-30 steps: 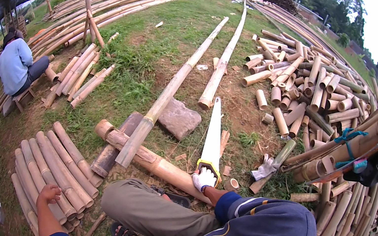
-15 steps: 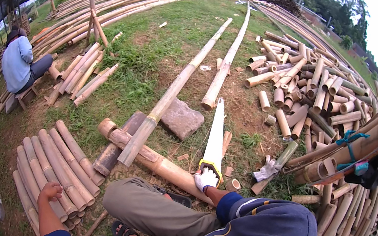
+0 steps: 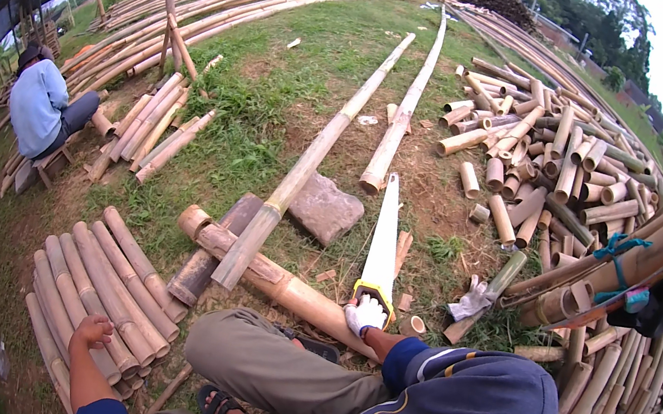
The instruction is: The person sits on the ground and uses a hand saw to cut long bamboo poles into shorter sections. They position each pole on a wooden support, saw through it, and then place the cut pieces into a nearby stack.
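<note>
My right hand [image 3: 367,313], in a white glove, grips the yellow-and-black handle of a handsaw [image 3: 384,233]. The saw's pale blade points away from me, beyond the thick bamboo log [image 3: 291,290] that lies crosswise before my legs. My bare left hand [image 3: 94,331] is at the lower left with its fingers curled in. No object shows in it. It is over a row of cut bamboo pieces [image 3: 117,285]; whether it touches them I cannot tell. A long bamboo pole [image 3: 302,171] rests across the log, left of the saw.
A dark log [image 3: 210,252] props the thick one, beside a flat stone [image 3: 325,209]. Another pole [image 3: 404,114] lies ahead. To the right are a heap of bamboo offcuts [image 3: 565,150] and a white glove [image 3: 472,301]. A person [image 3: 39,101] sits at the far left.
The whole view has shifted slightly to the right. Both hands and the saw stay in the same places relative to the bamboo.
</note>
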Demonstrator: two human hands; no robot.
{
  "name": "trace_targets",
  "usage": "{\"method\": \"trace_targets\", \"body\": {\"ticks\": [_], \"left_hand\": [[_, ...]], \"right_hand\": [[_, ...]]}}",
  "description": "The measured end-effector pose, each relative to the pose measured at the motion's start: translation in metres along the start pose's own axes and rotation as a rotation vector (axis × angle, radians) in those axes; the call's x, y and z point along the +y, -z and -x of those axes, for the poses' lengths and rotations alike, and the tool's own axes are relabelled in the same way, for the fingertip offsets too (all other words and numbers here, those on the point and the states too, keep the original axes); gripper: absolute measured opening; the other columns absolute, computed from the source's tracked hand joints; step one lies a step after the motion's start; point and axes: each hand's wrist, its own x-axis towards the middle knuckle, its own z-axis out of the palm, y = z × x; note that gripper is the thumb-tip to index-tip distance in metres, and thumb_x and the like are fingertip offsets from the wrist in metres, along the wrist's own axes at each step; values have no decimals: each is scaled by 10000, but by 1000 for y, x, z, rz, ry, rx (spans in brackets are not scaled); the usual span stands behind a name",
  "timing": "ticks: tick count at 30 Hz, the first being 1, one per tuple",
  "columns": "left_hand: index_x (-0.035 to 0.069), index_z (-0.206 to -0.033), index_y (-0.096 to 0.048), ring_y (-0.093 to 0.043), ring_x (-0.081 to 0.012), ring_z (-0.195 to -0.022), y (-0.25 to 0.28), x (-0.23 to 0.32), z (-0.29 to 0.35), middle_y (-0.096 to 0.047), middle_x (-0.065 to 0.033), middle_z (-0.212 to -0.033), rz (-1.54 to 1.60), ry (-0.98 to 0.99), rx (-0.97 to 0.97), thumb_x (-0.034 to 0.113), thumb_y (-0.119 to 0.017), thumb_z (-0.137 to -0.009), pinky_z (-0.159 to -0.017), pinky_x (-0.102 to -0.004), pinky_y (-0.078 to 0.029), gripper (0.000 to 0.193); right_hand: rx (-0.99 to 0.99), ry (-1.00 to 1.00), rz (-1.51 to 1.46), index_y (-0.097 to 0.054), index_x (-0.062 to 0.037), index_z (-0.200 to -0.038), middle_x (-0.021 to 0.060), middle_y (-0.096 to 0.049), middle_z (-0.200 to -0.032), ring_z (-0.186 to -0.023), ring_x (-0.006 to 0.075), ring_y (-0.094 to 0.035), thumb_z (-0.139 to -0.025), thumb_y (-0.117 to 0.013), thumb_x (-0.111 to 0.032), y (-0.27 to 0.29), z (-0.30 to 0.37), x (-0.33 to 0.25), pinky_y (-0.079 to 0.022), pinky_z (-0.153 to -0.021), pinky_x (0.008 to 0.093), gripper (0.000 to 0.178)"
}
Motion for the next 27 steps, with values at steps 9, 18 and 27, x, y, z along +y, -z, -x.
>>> {"method": "trace_targets", "body": {"ticks": [9, 18, 27], "left_hand": [[116, -1479, -601, -740, -209, -849, 3, -3, -4, -763, -48, -1124, 8, 0, 5, 263, -815, -963, -784, -459, -568, 578], [119, -1488, -587, -720, -198, -842, 5, -5, -5, -756, -35, -1114, 9, 15, 6, 260, -852, -934, -797, -467, -551, 630], [129, -1482, -601, -735, -199, -860, 10, -11, -7, -764, -30, -1128, 6, 6, 5, 266, -820, -953, -785, -456, -562, 589]], "right_hand": [[-6, 15, 16, -548, -68, -1571, 265, -570, -1539, -1434, 462, -531, -1035, -421, -516, 1, 1, -2, -374, -1179, 629, 710], [-20, 6, 14, -536, -67, -1582, 261, -558, -1551, -1438, 466, -527, -1048, -405, -526, 2, 2, -3, -371, -1179, 632, 716], [-17, 23, 16, -540, -67, -1576, 263, -577, -1528, -1418, 464, -549, -1039, -411, -529, -1, 0, -4, -378, -1175, 629, 720]]}}
